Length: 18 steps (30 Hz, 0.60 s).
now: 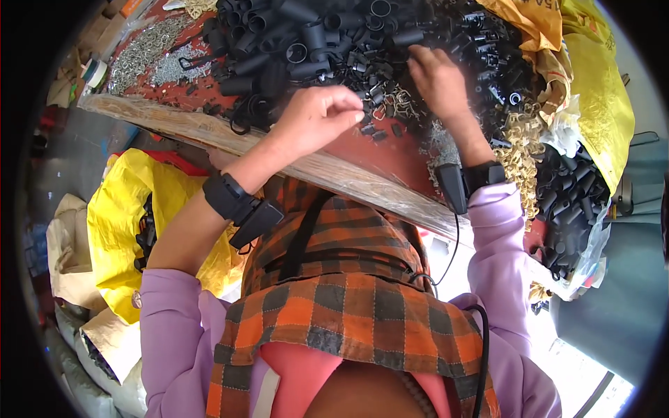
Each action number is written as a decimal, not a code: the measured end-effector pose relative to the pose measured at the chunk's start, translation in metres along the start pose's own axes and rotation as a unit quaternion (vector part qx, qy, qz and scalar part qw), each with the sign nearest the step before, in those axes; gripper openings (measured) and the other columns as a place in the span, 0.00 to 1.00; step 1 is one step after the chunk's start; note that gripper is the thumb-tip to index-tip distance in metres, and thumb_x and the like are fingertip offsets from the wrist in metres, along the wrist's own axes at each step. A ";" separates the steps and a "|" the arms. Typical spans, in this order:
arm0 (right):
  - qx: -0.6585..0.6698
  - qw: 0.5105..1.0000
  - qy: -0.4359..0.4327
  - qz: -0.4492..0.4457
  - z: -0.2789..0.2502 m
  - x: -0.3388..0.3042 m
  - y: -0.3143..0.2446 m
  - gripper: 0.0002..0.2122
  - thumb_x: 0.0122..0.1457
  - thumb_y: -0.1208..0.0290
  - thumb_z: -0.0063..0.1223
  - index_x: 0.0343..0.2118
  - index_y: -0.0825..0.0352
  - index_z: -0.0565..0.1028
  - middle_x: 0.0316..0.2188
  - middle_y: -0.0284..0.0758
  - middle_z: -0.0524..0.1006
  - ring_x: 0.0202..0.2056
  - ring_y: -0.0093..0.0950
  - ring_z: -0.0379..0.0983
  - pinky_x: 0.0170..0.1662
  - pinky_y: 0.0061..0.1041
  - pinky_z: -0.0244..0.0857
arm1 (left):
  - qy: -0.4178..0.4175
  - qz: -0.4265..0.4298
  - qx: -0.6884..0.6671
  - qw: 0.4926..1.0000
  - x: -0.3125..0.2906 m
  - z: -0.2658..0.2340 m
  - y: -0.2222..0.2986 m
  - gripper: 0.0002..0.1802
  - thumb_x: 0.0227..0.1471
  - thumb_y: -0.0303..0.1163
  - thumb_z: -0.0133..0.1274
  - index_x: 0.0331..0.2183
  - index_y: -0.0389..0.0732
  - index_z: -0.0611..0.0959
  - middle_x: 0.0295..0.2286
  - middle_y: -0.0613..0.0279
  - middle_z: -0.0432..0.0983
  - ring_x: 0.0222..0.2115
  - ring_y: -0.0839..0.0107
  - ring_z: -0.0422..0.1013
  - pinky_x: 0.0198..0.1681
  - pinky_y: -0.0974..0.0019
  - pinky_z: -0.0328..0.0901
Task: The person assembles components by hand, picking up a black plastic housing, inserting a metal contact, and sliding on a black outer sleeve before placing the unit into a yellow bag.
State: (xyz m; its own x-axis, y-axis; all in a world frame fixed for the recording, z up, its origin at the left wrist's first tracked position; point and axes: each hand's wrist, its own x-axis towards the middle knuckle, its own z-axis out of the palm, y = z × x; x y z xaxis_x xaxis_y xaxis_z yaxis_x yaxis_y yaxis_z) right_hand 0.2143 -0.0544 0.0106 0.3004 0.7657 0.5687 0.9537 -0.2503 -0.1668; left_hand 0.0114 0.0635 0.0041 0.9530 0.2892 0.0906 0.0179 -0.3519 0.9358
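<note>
My left hand (pixel 315 120) hovers over the near part of the red tabletop (pixel 341 155), its fingers curled in and the tips meeting the thumb. Whatever lies in that pinch is too small to make out. Farther right, my right hand (pixel 440 82) reaches into the black parts, fingers stretched forward and a little apart, with nothing visible between them. Just beyond its fingertips lies a black tube (pixel 408 37). Between the hands are small black clips (pixel 376 92) and metal hooks (pixel 398 104). A heap of black plastic tubes (pixel 313 35) fills the far middle.
Metal rings and chain-like pieces (pixel 146 54) lie at the far left. Brass-coloured parts (pixel 519 150) and a bag of black tubes (pixel 575 202) are on the right. A yellow sack (pixel 115 230) stands below the table's wooden edge (pixel 209 129). A black cable (pixel 482 348) runs down my front.
</note>
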 end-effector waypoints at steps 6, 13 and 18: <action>0.531 0.791 -0.241 0.188 -0.042 -0.036 -0.057 0.15 0.54 0.60 0.43 0.39 0.67 0.69 0.26 0.29 0.70 0.23 0.16 0.64 0.27 0.12 0.59 | -0.003 0.042 -0.067 0.997 -0.007 0.015 0.014 0.23 0.42 0.32 0.53 0.42 0.36 0.68 0.31 0.61 0.71 0.26 0.78 0.68 0.28 0.74 0.65; 0.473 0.841 -0.222 0.144 -0.022 -0.061 -0.056 0.09 0.53 0.71 0.46 0.35 0.71 0.70 0.25 0.31 0.72 0.25 0.17 0.67 0.29 0.16 0.62 | -0.079 -0.183 -0.246 0.949 -0.033 0.007 0.008 0.11 0.49 0.32 0.46 0.36 0.38 0.72 0.23 0.68 0.68 0.20 0.83 0.63 0.21 0.81 0.60; 0.161 0.969 -0.178 -0.055 -0.001 -0.052 -0.059 0.07 0.43 0.79 0.50 0.28 0.67 0.73 0.24 0.38 0.70 0.25 0.38 0.69 0.28 0.28 0.63 | 0.001 -0.170 -0.360 0.918 -0.046 -0.007 0.002 0.08 0.48 0.32 0.47 0.33 0.40 0.71 0.23 0.67 0.68 0.20 0.81 0.65 0.20 0.81 0.60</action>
State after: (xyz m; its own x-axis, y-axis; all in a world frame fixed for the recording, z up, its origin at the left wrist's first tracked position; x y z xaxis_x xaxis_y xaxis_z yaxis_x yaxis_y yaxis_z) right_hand 0.1427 -0.0798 -0.0081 0.1277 0.9477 0.2925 0.9180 -0.0013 -0.3966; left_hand -0.0343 0.0557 0.0043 0.9288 0.2755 -0.2478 0.1087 0.4369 0.8929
